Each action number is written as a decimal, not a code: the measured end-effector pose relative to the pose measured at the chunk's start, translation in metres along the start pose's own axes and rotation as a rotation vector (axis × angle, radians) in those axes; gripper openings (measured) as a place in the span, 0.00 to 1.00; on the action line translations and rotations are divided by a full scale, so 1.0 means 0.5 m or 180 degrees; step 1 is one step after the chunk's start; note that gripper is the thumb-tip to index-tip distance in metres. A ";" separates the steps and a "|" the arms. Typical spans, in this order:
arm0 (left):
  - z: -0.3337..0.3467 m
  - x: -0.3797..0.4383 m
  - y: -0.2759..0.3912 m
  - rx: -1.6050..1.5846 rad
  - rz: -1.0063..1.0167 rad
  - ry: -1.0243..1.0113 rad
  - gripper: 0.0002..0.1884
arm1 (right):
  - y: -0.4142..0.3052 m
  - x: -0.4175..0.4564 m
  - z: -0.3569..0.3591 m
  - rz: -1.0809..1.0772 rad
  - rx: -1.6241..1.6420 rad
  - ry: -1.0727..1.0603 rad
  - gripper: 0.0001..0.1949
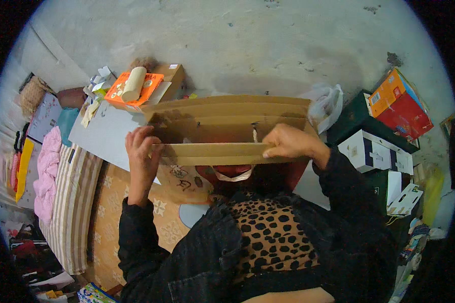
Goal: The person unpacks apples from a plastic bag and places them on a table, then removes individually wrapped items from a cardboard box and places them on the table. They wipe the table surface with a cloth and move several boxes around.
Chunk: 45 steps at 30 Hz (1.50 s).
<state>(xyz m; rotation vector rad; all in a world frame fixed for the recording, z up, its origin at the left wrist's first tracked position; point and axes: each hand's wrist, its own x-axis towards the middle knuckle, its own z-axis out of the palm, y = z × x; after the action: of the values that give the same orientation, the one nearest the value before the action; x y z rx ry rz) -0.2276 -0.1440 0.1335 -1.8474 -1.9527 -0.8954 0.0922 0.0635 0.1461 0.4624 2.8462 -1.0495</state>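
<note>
A cardboard-lined carrier bag (212,153) stands upright before me, its mouth facing up and held apart. The inside is plain brown, while the outer face below the near rim is dark red with a pale ribbon handle (233,176). Another handle hangs inside by the far wall. My left hand (143,157) pinches the left end of the near rim, fingertips over its edge. My right hand (292,142) grips the same rim near its right end, the thumb on the outer side. The bag's bottom is hidden from view.
A grey-white table (98,132) bears an orange box (148,85) with a pale roll (134,84) on it. A clear plastic bag (328,104) lies at the right, beside stacked boxes (379,153). A striped cushion (70,204) and pink cloth (47,174) lie at the left.
</note>
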 end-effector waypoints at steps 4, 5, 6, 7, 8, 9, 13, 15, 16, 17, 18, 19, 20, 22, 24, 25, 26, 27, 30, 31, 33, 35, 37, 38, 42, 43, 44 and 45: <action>0.093 -0.031 -0.058 -0.0681 -0.1046 0.0462 0.26 | 0.047 0.067 -0.028 0.0316 -0.0583 0.0197 0.18; 0.143 -0.080 -0.123 -0.0721 -0.1128 0.0569 0.29 | 0.076 0.078 -0.020 0.0183 -0.0714 0.0656 0.18; 0.170 -0.112 -0.129 -0.1578 -0.2039 0.0450 0.32 | 0.126 0.089 0.002 0.0082 -0.0831 0.1131 0.19; 0.204 -0.172 -0.172 -0.1244 -0.2246 0.0271 0.34 | 0.166 0.097 0.021 -0.0037 -0.0955 0.1609 0.20; 0.222 -0.208 -0.165 -0.1563 -0.2583 0.0007 0.35 | 0.208 0.092 0.039 -0.0242 -0.1138 0.1930 0.21; 0.241 -0.269 -0.184 -0.2086 -0.2983 -0.0021 0.36 | 0.239 0.093 0.059 -0.0270 -0.1052 0.1989 0.20; 0.268 -0.360 -0.104 -0.2296 -0.3704 -0.1701 0.33 | 0.335 0.021 0.166 0.0145 -0.0541 0.1909 0.20; 0.272 -0.388 -0.112 -0.2700 -0.3913 -0.1542 0.37 | 0.350 -0.012 0.224 0.0611 -0.0068 0.2502 0.20; 0.271 -0.398 -0.119 -0.2787 -0.4004 -0.1484 0.37 | 0.346 -0.035 0.250 0.1116 0.0213 0.2733 0.20; 0.274 -0.405 -0.123 -0.2899 -0.4082 -0.1430 0.38 | 0.363 -0.064 0.287 0.1621 0.0542 0.2993 0.21; 0.282 -0.407 -0.127 -0.3010 -0.4138 -0.1390 0.38 | 0.404 -0.097 0.339 0.2140 0.0877 0.3261 0.21; 0.298 -0.411 -0.131 -0.3077 -0.4113 -0.1417 0.37 | 0.483 -0.149 0.408 0.2410 0.1073 0.2943 0.23; 0.316 -0.426 -0.141 -0.3126 -0.4104 -0.1413 0.36 | 0.531 -0.181 0.465 0.2644 0.1276 0.2599 0.25; 0.321 -0.437 -0.151 -0.3107 -0.4229 -0.1318 0.35 | 0.476 -0.179 0.505 0.2405 0.3768 0.2075 0.29; 0.321 -0.417 -0.138 -0.2993 -0.4240 -0.1258 0.35 | 0.435 -0.168 0.490 0.1789 0.4094 0.1986 0.31; 0.318 -0.408 -0.136 -0.3095 -0.4292 -0.1220 0.34 | 0.405 -0.164 0.481 0.1495 0.4251 0.1950 0.32; 0.317 -0.403 -0.136 -0.3095 -0.4280 -0.1213 0.33 | 0.390 -0.152 0.478 0.1466 0.4310 0.2060 0.32; 0.317 -0.396 -0.137 -0.3089 -0.4253 -0.1214 0.32 | 0.382 -0.137 0.474 0.1428 0.4374 0.2186 0.32; 0.313 -0.403 -0.141 -0.3371 -0.4337 -0.1018 0.30 | 0.365 -0.126 0.442 0.1415 0.4429 0.2293 0.32; 0.312 -0.411 -0.141 -0.3522 -0.4388 -0.0910 0.29 | 0.360 -0.126 0.430 0.1423 0.4417 0.2281 0.32; 0.308 -0.423 -0.134 -0.3394 -0.4562 -0.0903 0.32 | 0.352 -0.129 0.425 0.1421 0.4306 0.2152 0.32; 0.304 -0.424 -0.117 -0.3356 -0.4761 -0.0766 0.34 | 0.355 -0.133 0.429 0.1591 0.4036 0.2096 0.32; 0.323 -0.442 -0.126 -0.3513 -0.4859 -0.0572 0.32 | 0.383 -0.135 0.449 0.1586 0.4393 0.1941 0.32; 0.328 -0.438 -0.111 -0.3407 -0.4773 -0.0607 0.31 | 0.401 -0.139 0.461 0.1592 0.4555 0.1877 0.33; 0.310 -0.432 -0.112 -0.3965 -0.4603 -0.0796 0.24 | 0.391 -0.141 0.461 0.1577 0.4454 0.1791 0.31; 0.304 -0.432 -0.116 -0.4210 -0.4576 -0.0906 0.23 | 0.389 -0.144 0.466 0.1573 0.4157 0.1821 0.30; 0.296 -0.433 -0.131 -0.4123 -0.4426 -0.1132 0.25 | 0.387 -0.147 0.469 0.1569 0.3860 0.1851 0.30; 0.283 -0.413 -0.129 -0.4051 -0.4385 -0.1318 0.28 | 0.393 -0.156 0.469 0.1643 0.4073 0.1918 0.29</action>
<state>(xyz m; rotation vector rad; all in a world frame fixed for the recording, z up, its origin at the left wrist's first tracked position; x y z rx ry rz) -0.2377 -0.2157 -0.1146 -0.5672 -3.3007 -2.7665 0.2179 0.0342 -0.1422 1.6429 1.6827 -2.7451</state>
